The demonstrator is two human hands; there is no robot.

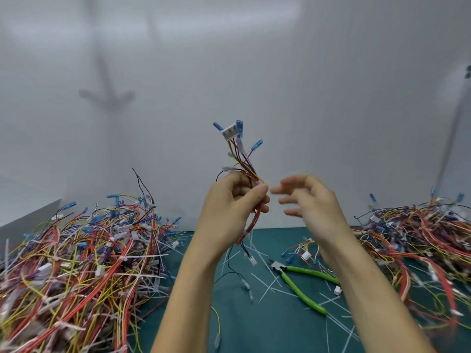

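1. A person's left hand (234, 207) grips a wire harness (243, 161) held upright above the desk (267, 335), with fingers and thumb curled round the middle of the bundle.
2. The right hand (308, 202) hovers just beside it, fingers spread and holding nothing. Its fingertips are blurred.
3. A white connector (229, 131) and blue-sleeved terminals (257, 144) fan out at the top of the harness. Its lower end is partly hidden behind the left hand, and red and black leads trail down towards the desk.
4. A left pile of harnesses (76, 263) and a right pile of harnesses (420, 238) flank the forearms. Both are cut off by the frame edges.
5. Green-handled cutters (305, 271) lie on the desk among white cable-tie offcuts (269, 289). The end of one handle is hidden behind the right forearm.
6. Small white tags on the wires are too small to read. A soft shadow (109, 95) on the pale wall behind is too blurred to identify.
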